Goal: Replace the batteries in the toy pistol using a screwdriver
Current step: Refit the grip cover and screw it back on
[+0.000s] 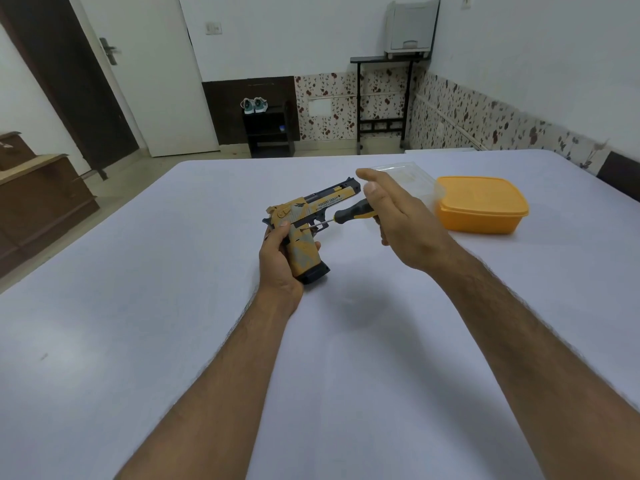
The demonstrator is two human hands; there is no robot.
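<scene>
A yellow, grey and black toy pistol [313, 213] is held above the white-covered surface, barrel pointing to the far right. My left hand [278, 261] grips its handle from the left, thumb up near the back of the slide. A screwdriver [351, 212] with a black and yellow handle points left, its thin tip touching the pistol's side just above the grip. My right hand [398, 213] holds the screwdriver's handle at its right end, with index finger and thumb extended; the lower fingers that hold it are mostly hidden behind the hand.
An orange lidded plastic box [481, 206] sits to the right of my right hand. A clear plastic lid or tray [405, 174] lies just behind it. The white sheet [173, 306] covers the wide surface. A door, shoe rack and stand are far behind.
</scene>
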